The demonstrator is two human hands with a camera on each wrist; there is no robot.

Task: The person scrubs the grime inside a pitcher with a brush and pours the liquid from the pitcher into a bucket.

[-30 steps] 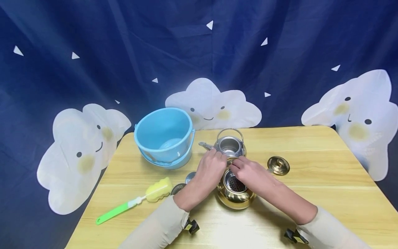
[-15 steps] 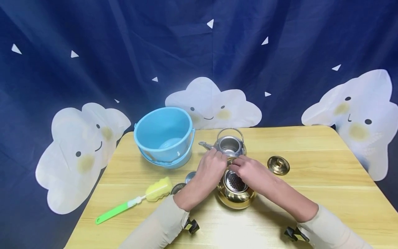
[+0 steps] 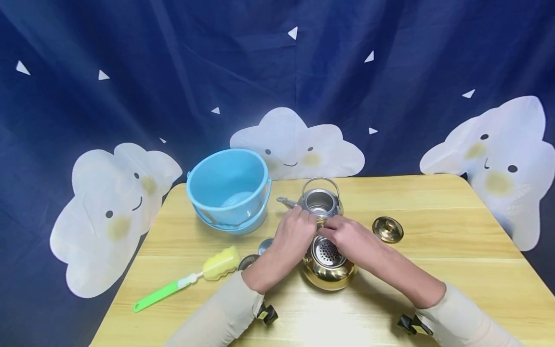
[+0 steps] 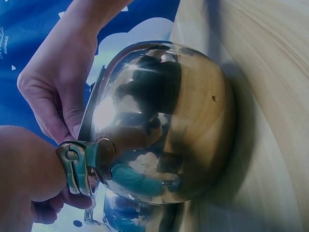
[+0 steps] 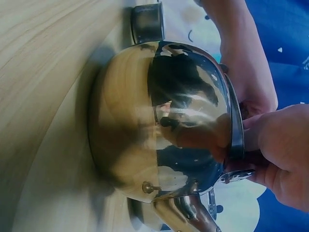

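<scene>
A shiny gold teapot (image 3: 330, 278) stands on the table with its mouth uncovered and a perforated metal strainer (image 3: 328, 251) in it. Both my hands meet over the far side of the strainer. My left hand (image 3: 297, 230) has its fingers curled down at the far rim, and my right hand (image 3: 349, 236) pinches there from the other side. The fingertips partly hide each other. In the right wrist view a rim stands along the top of the teapot (image 5: 159, 125), beside my right hand (image 5: 285, 150). A hinged lug shows by my left hand (image 4: 34, 166) in the left wrist view.
A silver kettle (image 3: 320, 202) stands just behind the teapot. A gold lid (image 3: 388, 230) lies to the right. On the left are a blue bucket (image 3: 234, 193) and a sponge brush (image 3: 221, 264) with a green handle. Two small round pieces lie partly behind my left wrist.
The strainer's perforated bottom has turned brighter and shows more plainly, as if raised or tilted slightly. My right hand has shifted a little; the left has hardly moved.
</scene>
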